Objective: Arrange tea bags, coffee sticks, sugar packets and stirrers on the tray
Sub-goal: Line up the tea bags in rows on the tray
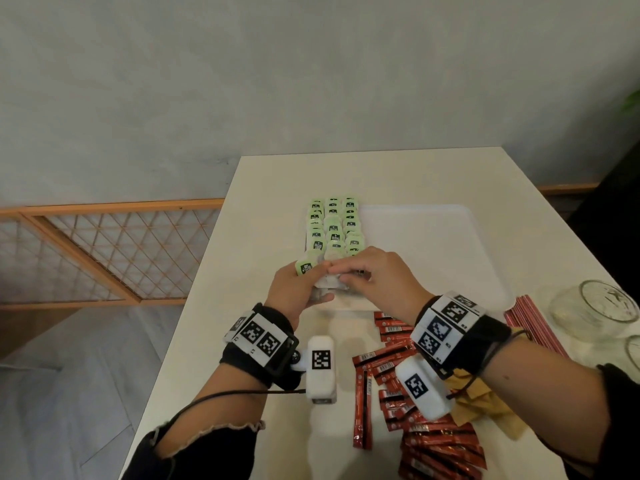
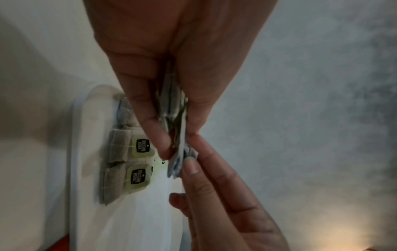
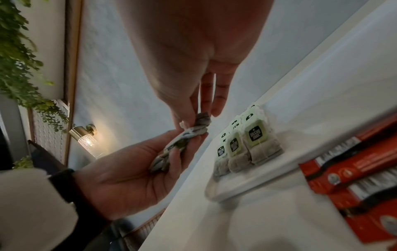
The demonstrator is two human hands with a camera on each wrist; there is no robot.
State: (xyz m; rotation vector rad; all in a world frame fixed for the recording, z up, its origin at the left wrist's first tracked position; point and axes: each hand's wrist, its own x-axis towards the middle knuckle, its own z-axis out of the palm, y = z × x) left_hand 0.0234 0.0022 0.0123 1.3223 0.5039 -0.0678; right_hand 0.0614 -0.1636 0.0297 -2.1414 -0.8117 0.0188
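Left hand [image 1: 294, 289] clasps a tea-bag bundle [image 3: 171, 151] — right hand [image 1: 377, 275] pinches its top — tray [image 1: 433, 237] at twelve o'clock.

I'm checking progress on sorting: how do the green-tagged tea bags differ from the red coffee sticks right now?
The green-tagged tea bags lie in neat rows on the white tray; the red coffee sticks lie scattered on the white table, off the tray. The tea bags are squarish, the sticks long and narrow. Both are small single-serve packets.
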